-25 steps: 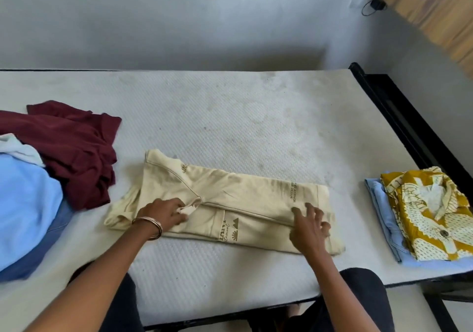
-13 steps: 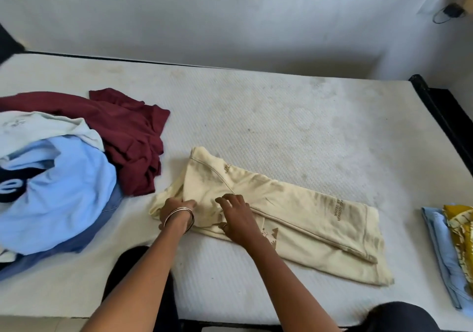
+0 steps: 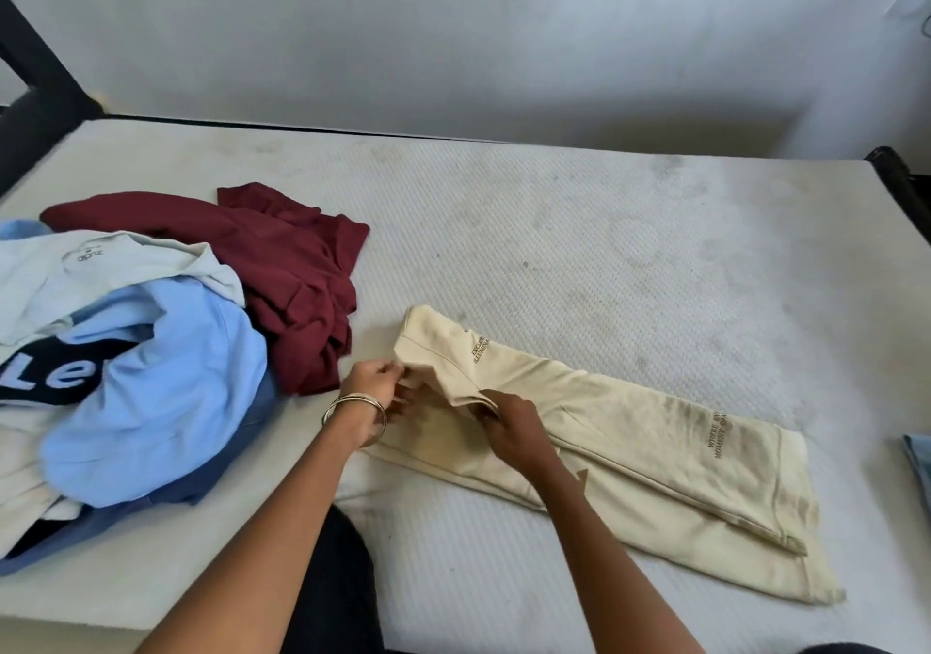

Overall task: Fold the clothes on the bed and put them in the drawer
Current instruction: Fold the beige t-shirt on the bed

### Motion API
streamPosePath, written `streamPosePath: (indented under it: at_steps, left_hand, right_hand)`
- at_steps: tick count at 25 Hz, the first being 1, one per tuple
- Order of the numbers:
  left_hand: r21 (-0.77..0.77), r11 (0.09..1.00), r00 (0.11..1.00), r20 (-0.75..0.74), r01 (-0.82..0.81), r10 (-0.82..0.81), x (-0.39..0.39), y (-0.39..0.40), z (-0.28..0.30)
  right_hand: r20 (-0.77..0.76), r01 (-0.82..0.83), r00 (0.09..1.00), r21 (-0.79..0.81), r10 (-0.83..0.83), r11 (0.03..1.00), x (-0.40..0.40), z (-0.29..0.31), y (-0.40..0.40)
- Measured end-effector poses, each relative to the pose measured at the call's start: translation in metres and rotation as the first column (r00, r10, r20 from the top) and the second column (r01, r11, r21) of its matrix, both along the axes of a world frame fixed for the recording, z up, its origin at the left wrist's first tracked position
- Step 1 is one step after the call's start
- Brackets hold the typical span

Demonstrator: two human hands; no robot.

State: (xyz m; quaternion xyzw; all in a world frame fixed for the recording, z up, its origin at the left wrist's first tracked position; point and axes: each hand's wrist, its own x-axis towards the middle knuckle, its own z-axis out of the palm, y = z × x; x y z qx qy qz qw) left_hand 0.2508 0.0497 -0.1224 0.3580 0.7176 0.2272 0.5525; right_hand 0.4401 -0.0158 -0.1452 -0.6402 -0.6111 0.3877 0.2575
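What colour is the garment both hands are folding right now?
Cream garment with dark brown lettering, seen in the head view.

Soft, even daylight fills the scene, bright on the white mattress [image 3: 579, 260]. A broad dim shadow lies along the wall [image 3: 453, 49] just above the mattress's far edge. No glare. Wide-angle bending curves that far edge. Detail is slightly soft overall, with printed lettering barely legible.

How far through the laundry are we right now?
Early. Both hands, left hand and right hand, pinch the left end of the half-folded cream garment. The maroon top and blue pile lie unfolded on the bed. No drawer is in view.
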Motion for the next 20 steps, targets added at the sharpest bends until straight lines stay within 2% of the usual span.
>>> streamPosePath:
  at_steps: [1,2,3,4,5,7,10,12,13,14,15,16,17,18,19,20]
  left_hand:
    - [0.108,0.991,0.973,-0.226,0.075,-0.049,-0.004,0.015,-0.012]
    - [0.168,0.958,0.893,-0.426,0.233,-0.142,-0.005,0.029,-0.020]
    - [0.183,0.899,0.793,-0.562,0.398,-0.236,-0.003,0.041,-0.025]
    - [0.179,0.838,0.705,-0.644,0.516,-0.297,0.000,0.054,-0.028]
    - [0.147,0.794,0.626,-0.704,0.590,-0.335,0.006,0.067,-0.031]
    - [0.049,0.755,0.500,-0.777,0.654,-0.382,0.018,0.091,-0.034]
    - [-0.037,0.773,0.506,-0.736,0.634,-0.450,0.039,0.115,-0.045]
    - [-0.066,0.733,0.444,-0.758,0.677,-0.478,0.048,0.122,-0.056]
    - [-0.014,0.726,0.451,-0.776,0.687,-0.441,0.051,0.124,-0.061]
    - [0.109,0.750,0.543,-0.757,0.652,-0.362,0.053,0.125,-0.064]
    - [0.267,0.789,0.700,-0.662,0.553,-0.267,0.055,0.126,-0.064]
    - [0.392,0.839,0.860,-0.484,0.378,-0.161,0.054,0.126,-0.061]
    - [0.424,0.888,0.964,-0.259,0.177,-0.068,0.052,0.126,-0.055]
    - [0.390,0.920,0.998,-0.064,0.025,0.000,0.047,0.126,-0.048]
    - [0.343,0.939,0.999,0.032,-0.024,0.013,0.038,0.128,-0.043]
    - [0.320,0.947,0.998,0.037,0.031,-0.045,0.029,0.130,-0.036]
  right_hand:
    - [-0.164,0.079,0.983,-0.045,-0.085,0.996,0.012,0.002,0.003]
    - [-0.309,0.190,0.926,-0.119,-0.218,0.975,0.023,-0.002,0.007]
    - [-0.406,0.306,0.835,-0.218,-0.372,0.927,0.032,-0.009,0.011]
    - [-0.427,0.394,0.746,-0.335,-0.511,0.856,0.042,-0.017,0.014]
    - [-0.401,0.427,0.702,-0.426,-0.589,0.798,0.051,-0.027,0.016]
    - [-0.387,0.385,0.688,-0.523,-0.614,0.760,0.058,-0.041,0.009]
    - [-0.435,0.324,0.697,-0.517,-0.570,0.792,0.062,-0.048,0.005]
    - [-0.461,0.286,0.712,-0.498,-0.529,0.819,0.067,-0.049,0.005]
    - [-0.467,0.287,0.714,-0.485,-0.522,0.826,0.068,-0.049,0.005]
    - [-0.463,0.305,0.723,-0.453,-0.514,0.837,0.069,-0.048,0.003]
    - [-0.474,0.338,0.714,-0.411,-0.515,0.847,0.070,-0.047,0.001]
    - [-0.484,0.371,0.707,-0.367,-0.515,0.853,0.072,-0.048,0.000]
    - [-0.487,0.395,0.709,-0.324,-0.510,0.860,0.073,-0.049,0.000]
    - [-0.481,0.414,0.723,-0.273,-0.496,0.868,0.074,-0.048,-0.001]
    - [-0.491,0.427,0.731,-0.214,-0.474,0.879,0.075,-0.047,-0.001]
    - [-0.483,0.435,0.748,-0.161,-0.455,0.886,0.077,-0.042,-0.002]
